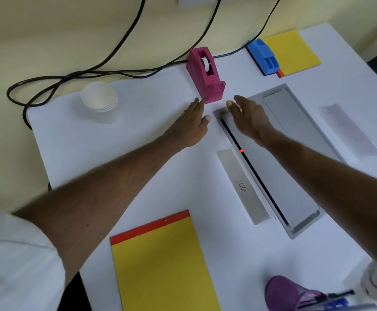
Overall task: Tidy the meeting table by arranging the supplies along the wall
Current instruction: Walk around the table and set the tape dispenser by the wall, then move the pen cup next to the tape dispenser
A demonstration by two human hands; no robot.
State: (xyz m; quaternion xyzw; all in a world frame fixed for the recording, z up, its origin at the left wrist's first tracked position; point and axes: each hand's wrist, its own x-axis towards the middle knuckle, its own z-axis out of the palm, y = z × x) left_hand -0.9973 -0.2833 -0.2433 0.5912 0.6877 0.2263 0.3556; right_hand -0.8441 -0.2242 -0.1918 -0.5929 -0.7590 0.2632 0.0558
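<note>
left hand (pixel 192 124) flat, fingers straight | right hand (pixel 249 118) flat, fingers straight

Tape dispenser (pixel 206 75) sits toward the table's (pixel 115 131) wall edge, w/ my left hand (pixel 192 124) just beside its near-left corner & my right hand (pixel 248 117) over the cable hatch's (pixel 295 153) far end. Cup stack (pixel 99 101) is well left, cables (pixel 115 50) behind; far right, a stapler-like tool (pixel 263 57) lies along the far notepad's (pixel 292 51) left edge. Near notepad (pixel 163 263) lies before me, labelled strip (pixel 242 187) just left of the hatch.
</note>
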